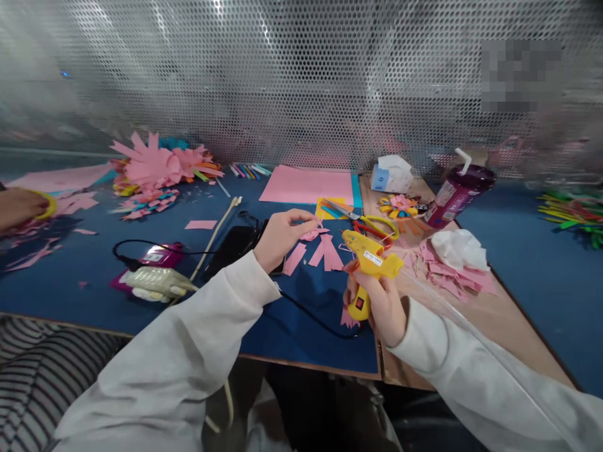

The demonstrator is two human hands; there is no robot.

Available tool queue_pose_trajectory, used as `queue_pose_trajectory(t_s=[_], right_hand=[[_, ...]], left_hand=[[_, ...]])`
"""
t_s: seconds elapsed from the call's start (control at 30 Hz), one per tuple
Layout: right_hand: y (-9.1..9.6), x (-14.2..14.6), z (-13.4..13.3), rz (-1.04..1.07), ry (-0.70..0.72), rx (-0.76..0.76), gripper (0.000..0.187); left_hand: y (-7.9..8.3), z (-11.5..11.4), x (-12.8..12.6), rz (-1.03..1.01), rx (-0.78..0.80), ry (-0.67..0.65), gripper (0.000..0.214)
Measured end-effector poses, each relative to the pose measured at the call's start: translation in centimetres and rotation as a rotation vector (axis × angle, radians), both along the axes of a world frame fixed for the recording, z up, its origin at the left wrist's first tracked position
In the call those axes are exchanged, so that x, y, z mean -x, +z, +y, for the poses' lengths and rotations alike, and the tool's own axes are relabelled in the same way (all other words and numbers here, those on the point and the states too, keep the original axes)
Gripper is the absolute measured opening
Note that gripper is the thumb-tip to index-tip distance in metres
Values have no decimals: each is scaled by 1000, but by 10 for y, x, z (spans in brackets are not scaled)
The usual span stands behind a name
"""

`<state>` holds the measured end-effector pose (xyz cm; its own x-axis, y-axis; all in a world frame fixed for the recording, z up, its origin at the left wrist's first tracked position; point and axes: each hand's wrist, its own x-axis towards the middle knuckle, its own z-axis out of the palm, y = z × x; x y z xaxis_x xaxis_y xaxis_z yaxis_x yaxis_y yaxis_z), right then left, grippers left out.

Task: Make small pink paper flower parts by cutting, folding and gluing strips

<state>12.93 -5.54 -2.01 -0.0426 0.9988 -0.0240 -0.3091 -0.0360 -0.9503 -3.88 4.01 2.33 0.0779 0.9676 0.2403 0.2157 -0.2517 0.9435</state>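
Observation:
My left hand (285, 235) pinches a small piece of pink paper (313, 235) between thumb and fingertips, above the blue table mat. Wrapped around the handle of a yellow glue gun (370, 254) is my right hand (377, 292). The gun's nozzle points up and left, toward the paper in my left hand, with a gap between them. A clear glue stick (438, 295) trails from its rear over my right sleeve. Beneath and beside my hands lie cut pink strips (328, 253). Scissors (377, 225) with yellow handles rest just beyond the gun.
Pink sheets (306, 184), a tissue box (392, 176) and a purple cup (459, 196) with a straw stand toward the back. Left are a phone (230, 248), a cable and a paper flower pile (160, 163). Another person's hand (21, 210) is at far left.

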Motion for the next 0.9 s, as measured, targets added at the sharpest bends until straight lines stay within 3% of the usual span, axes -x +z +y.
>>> queue_pose_trajectory(t_s=[0.13, 0.37, 0.9], right_hand=[[-1, 4, -3, -26, -47, 2, 23], [1, 3, -7, -63, -3, 67, 27], [2, 0, -7, -150, 45, 46, 32]], left_hand=[[0, -5, -4, 8, 32, 3, 15], [1, -7, -4, 119, 19, -27, 10], [0, -7, -3, 87, 120, -105, 14]])
